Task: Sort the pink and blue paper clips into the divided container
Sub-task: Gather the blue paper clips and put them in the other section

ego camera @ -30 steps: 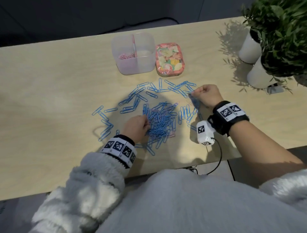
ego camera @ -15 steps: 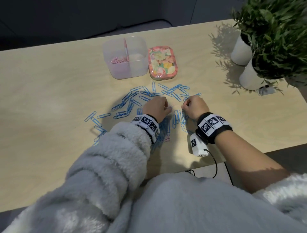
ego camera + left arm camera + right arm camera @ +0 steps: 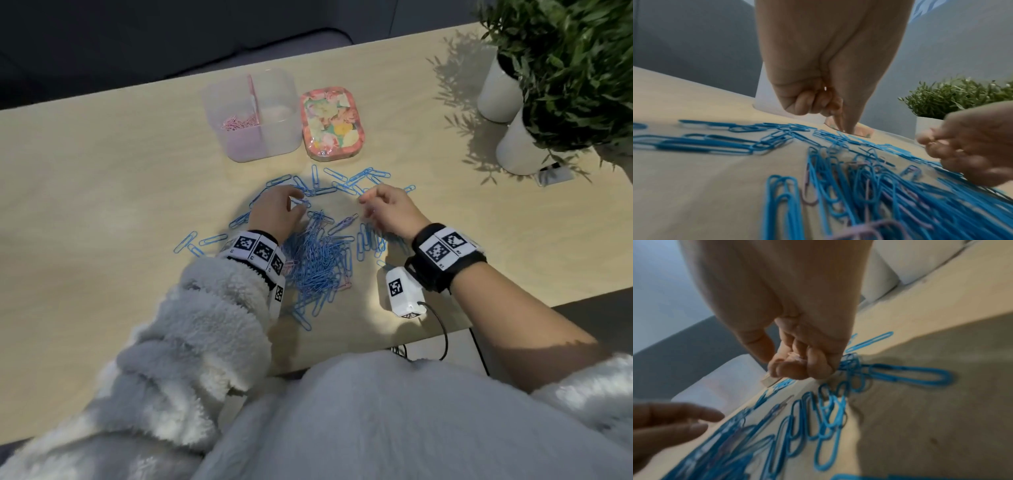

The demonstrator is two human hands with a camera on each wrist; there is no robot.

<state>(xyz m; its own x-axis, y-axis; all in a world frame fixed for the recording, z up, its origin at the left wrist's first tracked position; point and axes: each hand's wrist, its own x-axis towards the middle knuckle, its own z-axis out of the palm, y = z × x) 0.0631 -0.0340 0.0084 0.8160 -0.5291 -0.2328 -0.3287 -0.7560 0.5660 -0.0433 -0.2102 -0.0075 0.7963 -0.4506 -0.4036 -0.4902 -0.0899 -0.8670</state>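
Note:
A heap of blue paper clips (image 3: 318,263) with a few pink ones mixed in lies mid-table, and loose blue clips (image 3: 363,176) are scattered beyond it. The clear divided container (image 3: 274,137) stands further back, with pink clips (image 3: 238,121) in its left compartment. My left hand (image 3: 291,205) is at the heap's far left edge. Its outer fingers (image 3: 807,104) are curled, and thumb and forefinger pinch a pale clip (image 3: 299,202) on the table. My right hand (image 3: 368,205), at the heap's far right, holds pink clips (image 3: 795,357) in its curled fingers (image 3: 818,368).
A floral-patterned lid (image 3: 331,123) lies right of the container. Two white pots (image 3: 496,92) with green plants (image 3: 575,68) stand at the far right. The table's near edge (image 3: 342,359) runs just behind my wrists.
Both hands moved away from me to the heap's far edge. The left hand left the heap's near left side. The right hand shifted left towards it.

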